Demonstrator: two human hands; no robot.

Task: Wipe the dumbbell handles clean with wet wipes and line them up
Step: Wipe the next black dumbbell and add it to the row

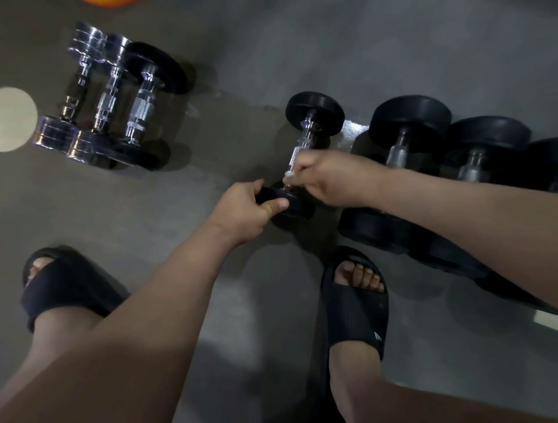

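A black dumbbell point(314, 116) with a chrome handle lies on the grey floor at the centre. My left hand point(246, 208) grips its near black head. My right hand point(335, 178) is curled round the lower part of the handle, with a scrap of white wet wipe point(289, 174) showing at the fingers. Three dumbbells stand side by side at the upper left: two chrome ones point(81, 90) and one with black heads point(148, 102). Further black dumbbells point(410, 120) lie at the right, partly behind my right forearm.
My feet in black slides point(356, 305) stand on the floor, one just below the held dumbbell, the other point(60, 286) at the lower left. A pale round patch point(13, 119) shows at the left edge and an orange object point(108, 2) at the top edge.
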